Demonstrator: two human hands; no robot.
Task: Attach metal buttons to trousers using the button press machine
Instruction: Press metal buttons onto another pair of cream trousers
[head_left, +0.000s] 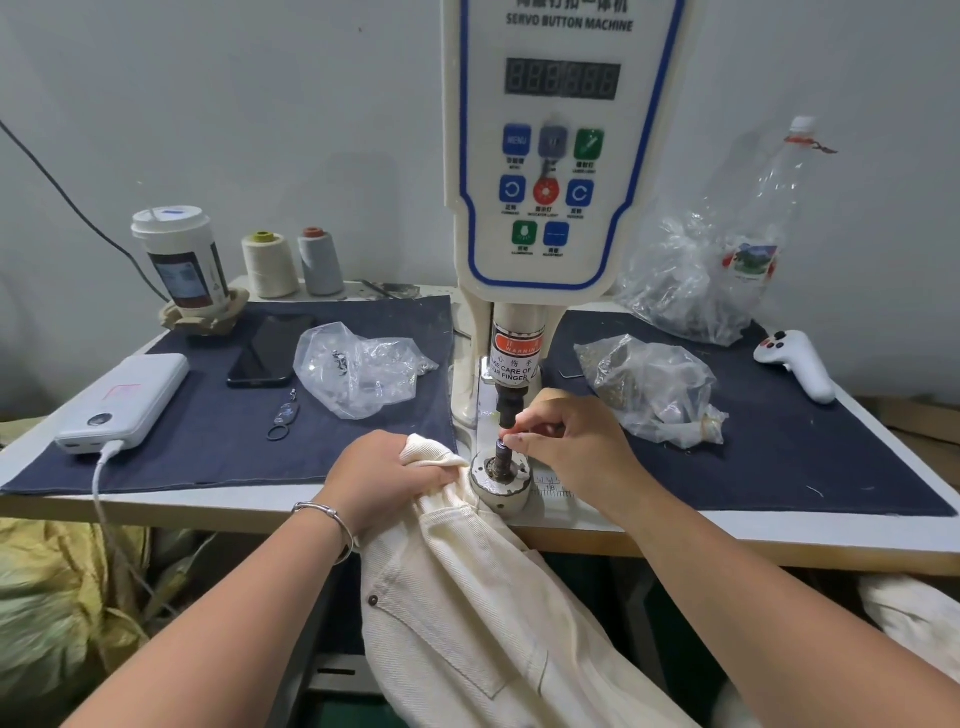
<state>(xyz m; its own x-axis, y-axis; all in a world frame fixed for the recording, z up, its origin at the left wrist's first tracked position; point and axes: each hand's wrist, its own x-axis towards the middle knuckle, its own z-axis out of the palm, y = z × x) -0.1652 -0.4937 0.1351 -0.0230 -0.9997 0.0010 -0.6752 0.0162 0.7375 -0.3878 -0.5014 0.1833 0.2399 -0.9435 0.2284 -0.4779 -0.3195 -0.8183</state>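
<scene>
Left hand (387, 475): grip bunching cream trousers (467, 597) at 9 o'clock of die post (503, 457). Right hand (566, 441): fingertips pinching small button (502, 443) atop post, button press machine (561, 156).

cream trousers (467, 613) | draped off table edge | waistband beside press die (501, 475)

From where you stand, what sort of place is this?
Probably a small clothing workshop. A button machine stands on the table, cream trousers lie under the person's left hand, and thread spools sit by the wall.
</scene>
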